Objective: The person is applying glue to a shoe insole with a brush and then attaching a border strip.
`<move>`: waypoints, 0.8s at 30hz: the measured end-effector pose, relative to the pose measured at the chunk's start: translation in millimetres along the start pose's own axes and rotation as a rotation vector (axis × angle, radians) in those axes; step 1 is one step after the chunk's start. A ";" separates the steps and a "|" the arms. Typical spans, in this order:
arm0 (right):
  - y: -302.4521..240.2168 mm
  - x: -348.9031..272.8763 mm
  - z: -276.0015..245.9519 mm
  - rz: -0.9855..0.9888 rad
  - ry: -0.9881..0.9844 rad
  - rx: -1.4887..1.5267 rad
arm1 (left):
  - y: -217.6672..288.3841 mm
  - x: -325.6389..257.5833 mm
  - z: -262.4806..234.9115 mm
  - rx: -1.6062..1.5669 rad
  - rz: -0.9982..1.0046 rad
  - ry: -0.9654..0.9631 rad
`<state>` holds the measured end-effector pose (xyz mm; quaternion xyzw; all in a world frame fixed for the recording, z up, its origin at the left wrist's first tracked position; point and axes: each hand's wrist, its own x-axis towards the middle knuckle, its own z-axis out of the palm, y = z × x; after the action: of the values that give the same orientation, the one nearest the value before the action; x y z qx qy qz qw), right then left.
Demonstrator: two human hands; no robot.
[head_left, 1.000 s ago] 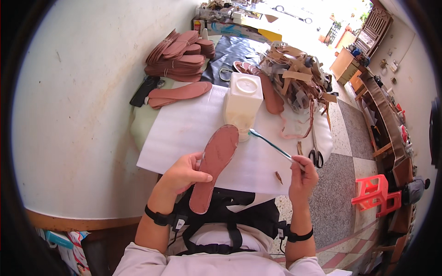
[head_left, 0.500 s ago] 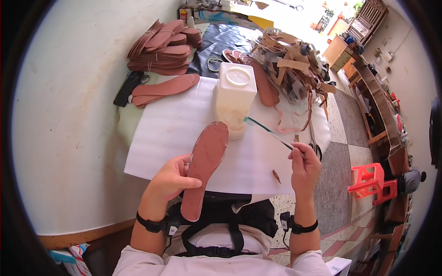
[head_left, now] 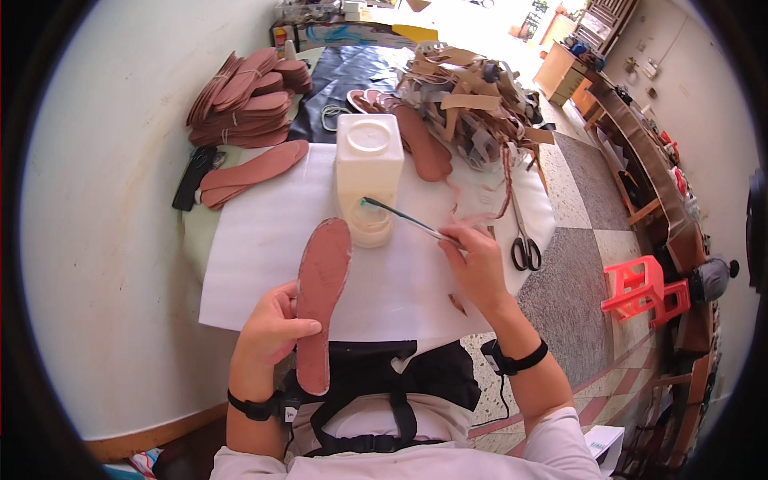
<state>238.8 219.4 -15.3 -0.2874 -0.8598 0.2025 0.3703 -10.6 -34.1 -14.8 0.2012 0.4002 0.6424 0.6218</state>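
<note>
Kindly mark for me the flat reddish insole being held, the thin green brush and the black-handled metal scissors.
Held flat reddish insole (head_left: 324, 296): head view, middle of its face.
Thin green brush (head_left: 407, 218): head view, on its handle.
Black-handled metal scissors (head_left: 525, 239): head view, where handles begin.

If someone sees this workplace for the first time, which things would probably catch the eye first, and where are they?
Probably the reddish-brown sole in the left hand, then the thin brush that the right hand holds by the tall white container. Beyond them, bundled soles are stacked at the left and tangled scraps at the right. The bright red stool at the far right also stands out.
</note>
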 end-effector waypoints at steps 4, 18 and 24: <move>-2.2 -1.0 3.1 -0.038 -0.075 -0.142 | 4.0 -1.0 7.8 0.030 0.000 0.050; 27.9 46.9 -81.2 0.298 0.124 -0.158 | 6.3 1.1 10.7 0.040 -0.014 0.046; 46.8 74.3 -86.2 0.405 0.167 -0.344 | 3.5 2.3 -3.0 -0.001 0.000 -0.042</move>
<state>278.2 314.1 52.6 -0.5276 -0.7731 0.0989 0.3378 -15.4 -32.4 -14.5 0.2144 0.3868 0.6381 0.6303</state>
